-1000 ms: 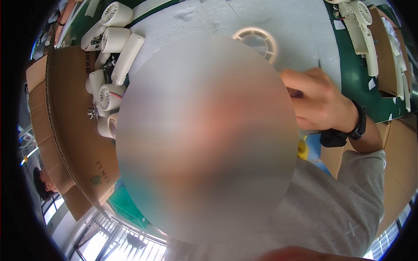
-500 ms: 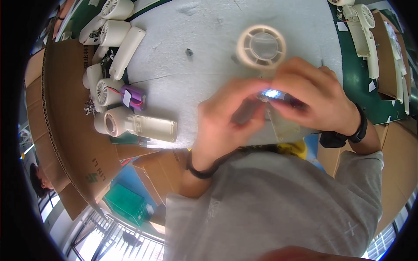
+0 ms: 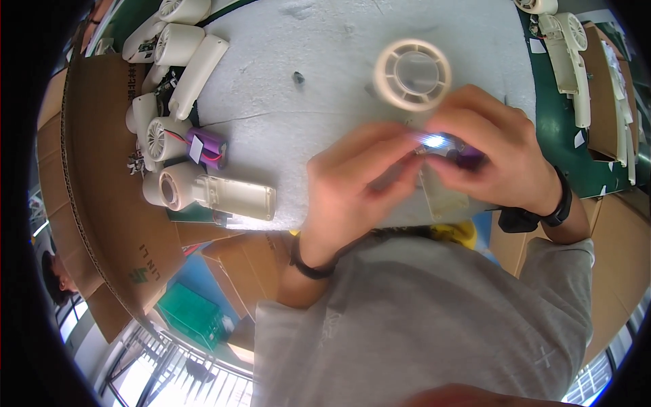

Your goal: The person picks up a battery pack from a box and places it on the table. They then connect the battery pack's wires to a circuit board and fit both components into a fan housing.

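Note:
An open cream handheld-fan housing lies on the pale mat, its round head ring beyond my hands and its handle shell partly under them. Above the handle, my right hand is closed on a small part with a bright white light; a purple battery shows among its fingers. My left hand pinches at the lit end from the other side, thumb and fingertips together. What sits between the left fingertips is too small and blurred to name.
Several cream fan housings and a purple battery pack with red wires line the left side, beside a large cardboard box. More housings and a box of white parts stand at the right. A green bin is below left.
The lit part has shifted slightly right between my hands, and more of the purple battery shows. Both hands keep nearly the same hold.

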### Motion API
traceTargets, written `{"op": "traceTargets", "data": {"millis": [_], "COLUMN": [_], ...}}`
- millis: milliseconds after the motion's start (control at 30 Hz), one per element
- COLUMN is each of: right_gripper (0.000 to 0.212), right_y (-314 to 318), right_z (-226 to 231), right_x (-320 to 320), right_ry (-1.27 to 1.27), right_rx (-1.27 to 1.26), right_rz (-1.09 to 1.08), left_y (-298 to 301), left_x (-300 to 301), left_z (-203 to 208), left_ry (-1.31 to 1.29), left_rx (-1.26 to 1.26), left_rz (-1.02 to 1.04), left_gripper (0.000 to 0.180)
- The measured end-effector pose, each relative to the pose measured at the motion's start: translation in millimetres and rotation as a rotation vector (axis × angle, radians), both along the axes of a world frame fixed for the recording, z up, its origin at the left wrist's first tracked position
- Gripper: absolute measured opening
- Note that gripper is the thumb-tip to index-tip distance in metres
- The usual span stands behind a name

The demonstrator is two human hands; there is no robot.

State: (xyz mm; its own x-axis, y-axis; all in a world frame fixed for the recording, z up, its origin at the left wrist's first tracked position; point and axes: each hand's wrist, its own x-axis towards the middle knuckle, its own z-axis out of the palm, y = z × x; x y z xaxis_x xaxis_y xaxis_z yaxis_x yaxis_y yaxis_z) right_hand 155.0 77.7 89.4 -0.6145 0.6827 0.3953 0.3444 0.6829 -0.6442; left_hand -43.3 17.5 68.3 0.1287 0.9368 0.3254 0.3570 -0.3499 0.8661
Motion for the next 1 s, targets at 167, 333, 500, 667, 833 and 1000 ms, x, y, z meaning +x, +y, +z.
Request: {"op": "traceTargets", "data": {"millis": [167,333,500,667,833,1000], "right_gripper": [0.036,0.031,0.035,0.039,0.044,0.042], "right_y": [0,0,1,1,1,2], "right_z": [3,1,-3,-2,4,7], "right_x": [4,2,2,2,2,3], "right_ry": [-0.020,0.016,0.040,0.035,0.011,-0.067], "right_rx": [-0.134,-0.139,-0.153,-0.076,-0.087,-0.062], "right_rz": [-0.019,-0.038,-0.016,0.002,0.003,0.021], "left_y": [1,1,0,0,-1,-1], "left_x": [-2,-2,-1,0,4,5], "left_z": [0,1,0,0,0,0], "left_ry": [0.004,-0.012,0.015,0.045,0.060,0.108], "left_rx": [-0.014,-0.038,-0.029,0.015,0.044,0.072], "left_rz": [-0.012,-0.008,0.023,0.048,0.071,0.079], "left_gripper": [0.041,0.041,0.039,0.036,0.034,0.033]}}
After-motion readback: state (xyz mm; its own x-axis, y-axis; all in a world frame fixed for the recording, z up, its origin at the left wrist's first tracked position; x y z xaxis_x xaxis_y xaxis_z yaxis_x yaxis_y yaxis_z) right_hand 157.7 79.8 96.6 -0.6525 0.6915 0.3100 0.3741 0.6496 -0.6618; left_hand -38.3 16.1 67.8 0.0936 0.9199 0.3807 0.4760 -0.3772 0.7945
